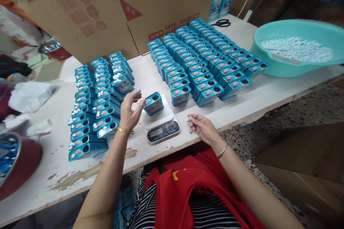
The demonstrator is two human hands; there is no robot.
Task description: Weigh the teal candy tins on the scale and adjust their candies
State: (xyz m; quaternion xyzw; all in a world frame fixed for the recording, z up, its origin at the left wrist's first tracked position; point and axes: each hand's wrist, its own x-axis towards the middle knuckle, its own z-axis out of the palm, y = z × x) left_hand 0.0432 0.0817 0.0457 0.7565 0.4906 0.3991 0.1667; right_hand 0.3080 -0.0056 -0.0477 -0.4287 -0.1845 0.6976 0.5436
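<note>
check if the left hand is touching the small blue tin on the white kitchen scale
Cannot tell. In the head view the left hand has fingertips right at the small blue tin; neither contact nor gap shows plainly.

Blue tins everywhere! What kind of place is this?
Probably a small packing workshop: rows of blue tins cover the table, one tin sits on a scale, and a basin holds small white pieces.

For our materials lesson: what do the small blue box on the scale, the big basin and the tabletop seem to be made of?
Blue box: probably printed tin, glossy, with crisp rolled edges; it could be plastic.
Basin: moulded plastic in smooth matt turquoise, with a thick rounded rim.
Tabletop: white-painted board, likely wood, with paint worn through to brown patches.
</note>
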